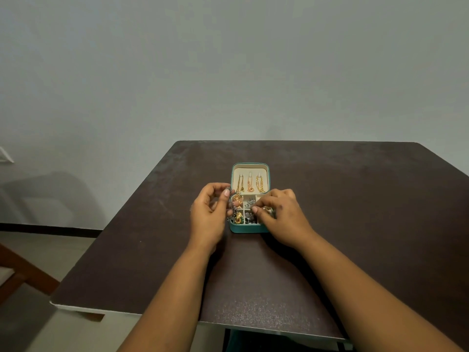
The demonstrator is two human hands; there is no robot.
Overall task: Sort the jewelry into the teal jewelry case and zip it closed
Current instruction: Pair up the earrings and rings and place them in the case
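Observation:
The teal jewelry case [247,229] lies open in the middle of the dark table. Three gold chains [250,184] hang inside its cream lid. Its divided base holds gold earrings [238,217] and silver pieces [250,202] in separate cells. My left hand [209,212] is at the case's left edge, pinching a dark silver beaded chain [231,203] that dangles over the left cells. My right hand [279,212] rests over the right cells, fingertips pressed on small pieces there. What lies under it is hidden.
The dark brown table [355,212] stands against a pale wall. Its left and front edges are close by. A wooden chair [17,273] sits low at the left, beyond the table's left edge.

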